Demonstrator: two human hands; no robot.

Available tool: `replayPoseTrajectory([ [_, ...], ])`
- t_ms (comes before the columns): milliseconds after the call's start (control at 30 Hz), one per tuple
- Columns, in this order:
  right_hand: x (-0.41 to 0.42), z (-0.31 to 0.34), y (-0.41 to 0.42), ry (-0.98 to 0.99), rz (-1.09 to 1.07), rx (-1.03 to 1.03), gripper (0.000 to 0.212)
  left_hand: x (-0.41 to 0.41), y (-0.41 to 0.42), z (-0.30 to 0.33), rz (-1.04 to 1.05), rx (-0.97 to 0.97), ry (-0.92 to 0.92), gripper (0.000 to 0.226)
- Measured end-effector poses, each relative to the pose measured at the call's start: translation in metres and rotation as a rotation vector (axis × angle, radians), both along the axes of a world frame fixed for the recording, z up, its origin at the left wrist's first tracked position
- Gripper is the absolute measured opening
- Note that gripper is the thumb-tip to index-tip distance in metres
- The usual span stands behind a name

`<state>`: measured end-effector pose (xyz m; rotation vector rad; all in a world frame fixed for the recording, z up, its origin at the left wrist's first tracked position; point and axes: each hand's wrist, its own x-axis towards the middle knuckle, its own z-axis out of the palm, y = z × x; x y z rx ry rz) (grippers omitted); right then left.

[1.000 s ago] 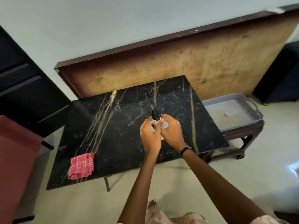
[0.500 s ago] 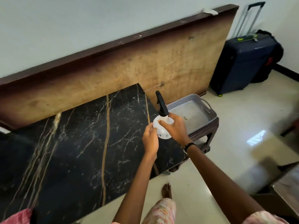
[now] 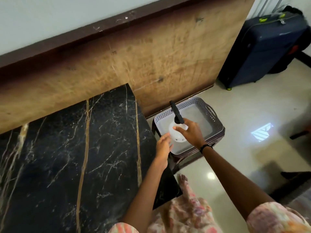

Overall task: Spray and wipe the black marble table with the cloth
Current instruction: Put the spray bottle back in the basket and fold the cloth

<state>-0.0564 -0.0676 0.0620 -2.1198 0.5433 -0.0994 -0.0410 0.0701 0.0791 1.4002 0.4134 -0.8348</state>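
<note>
- Spray bottle (image 3: 177,132): white body with a black trigger head, held upright above the grey perforated tray (image 3: 212,117), just past the right edge of the black marble surface (image 3: 70,148).
- Right hand (image 3: 189,133): wrapped around the bottle body just below the trigger head; the fingers curl across its front. A dark band sits on the wrist.
- Left hand (image 3: 163,147): fingers loosely spread and holding nothing. The fingertips lie just beside the lower left of the bottle; whether they touch it cannot be determined.
- Black marble surface: dark top with white veining and several tan streaks running front to back. It fills the left and centre of the view. The left hand is positioned over its right edge.
- Cloth: not visible in this view.
- Tray: shallow, rectangular, with cut-out handles; it rests on a dark brown stool (image 3: 185,157) standing immediately to the right of the surface.
- Wooden board (image 3: 151,64): large, brown-edged, leaning against the pale wall behind the surface and the tray.
- Suitcase (image 3: 262,51): dark blue with green accents, upright on the floor at the upper right, well apart from the tray.
- Floor (image 3: 244,128): glossy pale tiles carrying a bright window reflection to the right of the stool.
- The person's patterned pink clothing and one bare foot appear at the bottom edge.
</note>
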Motion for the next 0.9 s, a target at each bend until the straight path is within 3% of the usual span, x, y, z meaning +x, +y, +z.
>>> replayPoseTrajectory([
  [167, 0.026, -0.057, -0.021, 0.056, 0.0, 0.101, 0.034, 0.019, -0.026, -0.046, 0.099, 0.044, 0.137, 0.037],
  [467, 0.054, -0.124, -0.025, 0.093, 0.081, 0.156, 0.042, 0.039, -0.051, -0.096, 0.243, 0.15, 0.206, 0.034],
  [733, 0.056, -0.138, -0.029, 0.152, 0.017, 0.23, 0.047, 0.042, -0.055, -0.097, 0.271, 0.185, 0.175, 0.035],
  [900, 0.056, -0.12, -0.039, 0.198, 0.137, 0.095, 0.051, 0.036, -0.054, -0.078, 0.27, 0.187, 0.151, 0.033],
])
